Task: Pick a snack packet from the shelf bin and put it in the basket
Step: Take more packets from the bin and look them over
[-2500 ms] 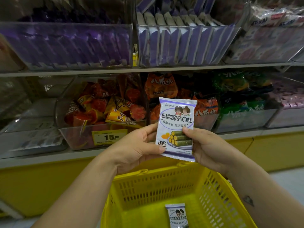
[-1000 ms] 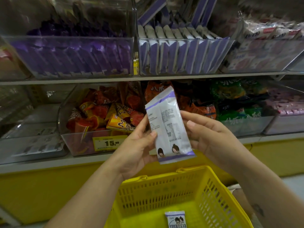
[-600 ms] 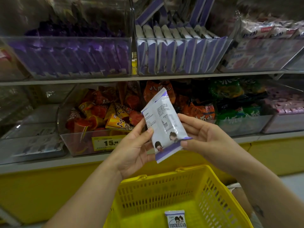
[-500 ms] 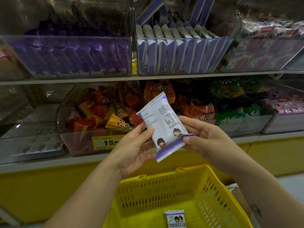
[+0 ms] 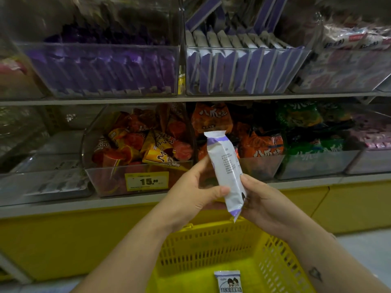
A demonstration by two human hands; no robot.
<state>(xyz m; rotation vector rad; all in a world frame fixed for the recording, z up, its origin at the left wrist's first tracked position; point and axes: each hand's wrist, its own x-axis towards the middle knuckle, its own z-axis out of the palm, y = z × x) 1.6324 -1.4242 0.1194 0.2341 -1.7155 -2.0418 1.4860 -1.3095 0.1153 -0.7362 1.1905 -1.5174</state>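
Snack packet (image 5: 227,166): held nearly upright between both hands, above the basket and in front of the lower shelf. Its white back with small print is turned to the camera, a purple band is seen near each sealed end, and the top leans slightly left.
Left hand (image 5: 190,193): curled round the packet's left edge. The thumb (image 5: 218,190) is pressed across the lower face, and the forefinger is laid up along the edge.
Right hand (image 5: 266,204): closed on the packet's lower right edge, with a fingertip set against the wrapper. The remaining fingers are hidden behind it.
Basket (image 5: 201,250): yellow and slatted, seen directly below the hands. A second packet (image 5: 229,281) of the same kind is lying face up on its floor.
Shelf bin (image 5: 245,48): clear, on the upper shelf, filled with a row of white-and-purple packets stood on edge.
Lower bin (image 5: 110,182): clear, heaped with orange and red cone-shaped snacks. A yellow price tag (image 5: 147,181) marked 15 is fixed on its front.
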